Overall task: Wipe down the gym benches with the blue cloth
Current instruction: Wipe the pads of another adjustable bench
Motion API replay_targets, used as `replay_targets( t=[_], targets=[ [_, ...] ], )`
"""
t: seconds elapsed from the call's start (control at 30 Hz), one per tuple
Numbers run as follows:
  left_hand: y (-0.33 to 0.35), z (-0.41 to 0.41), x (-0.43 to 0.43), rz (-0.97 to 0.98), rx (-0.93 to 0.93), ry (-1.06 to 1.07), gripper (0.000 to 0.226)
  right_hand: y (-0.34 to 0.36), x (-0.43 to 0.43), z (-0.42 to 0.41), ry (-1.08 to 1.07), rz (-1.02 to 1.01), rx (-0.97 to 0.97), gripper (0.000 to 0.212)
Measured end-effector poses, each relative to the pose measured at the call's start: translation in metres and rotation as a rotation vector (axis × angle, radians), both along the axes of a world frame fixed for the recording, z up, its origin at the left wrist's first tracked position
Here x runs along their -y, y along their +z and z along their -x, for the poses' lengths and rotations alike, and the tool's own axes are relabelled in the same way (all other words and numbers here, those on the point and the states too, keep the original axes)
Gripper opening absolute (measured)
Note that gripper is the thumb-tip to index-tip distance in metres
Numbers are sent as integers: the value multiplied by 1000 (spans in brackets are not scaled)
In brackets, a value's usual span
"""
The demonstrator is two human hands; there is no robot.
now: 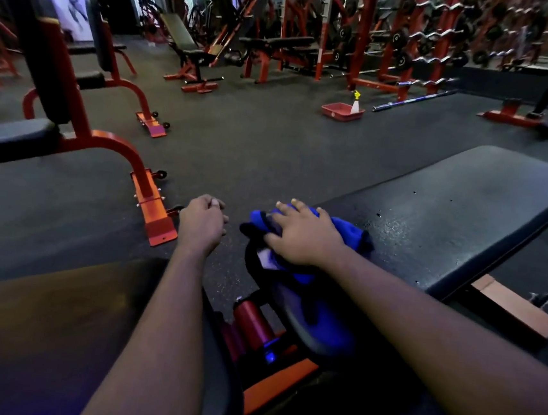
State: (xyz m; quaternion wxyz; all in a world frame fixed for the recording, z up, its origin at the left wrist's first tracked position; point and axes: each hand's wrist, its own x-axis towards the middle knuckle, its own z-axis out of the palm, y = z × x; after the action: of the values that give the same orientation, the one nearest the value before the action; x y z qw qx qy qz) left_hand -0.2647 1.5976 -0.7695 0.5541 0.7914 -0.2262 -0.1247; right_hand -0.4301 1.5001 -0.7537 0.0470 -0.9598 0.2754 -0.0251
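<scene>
Blue cloth [347, 231]: bunched on near end of black flat bench pad [467, 206], draping over its edge
Right hand [303, 238]: flat on cloth, fingers spread, pressing
Left hand [201, 222]: loosely curled, holding nothing, over rubber floor [255, 145]
Far floor: red tray [337, 111], spray bottle [355, 103] at it

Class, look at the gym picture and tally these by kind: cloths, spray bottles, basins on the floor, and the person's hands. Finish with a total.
Blue cloth: 1
Spray bottle: 1
Red basin: 1
Hands: 2, the left hand and the right hand
Total: 5
</scene>
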Motion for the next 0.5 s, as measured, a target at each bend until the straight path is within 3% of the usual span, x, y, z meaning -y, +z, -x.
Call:
replay_targets(
  t=[0.1,0.27,0.43,0.5],
  targets=[
    [1,0,0,-4,-2,-3,31,0,-1,-10,-91,17,39,58],
    [4,4,5,-40,9,-57,35,-11,-16,37,116,41,59,60],
    [-3,20,3,-141,-32,-191,38,2,6,4,-99,-5,28,61],
    [2,22,3,-128,-13,-183,40,-3,-10,9,-59,44,50,61]
  ],
)
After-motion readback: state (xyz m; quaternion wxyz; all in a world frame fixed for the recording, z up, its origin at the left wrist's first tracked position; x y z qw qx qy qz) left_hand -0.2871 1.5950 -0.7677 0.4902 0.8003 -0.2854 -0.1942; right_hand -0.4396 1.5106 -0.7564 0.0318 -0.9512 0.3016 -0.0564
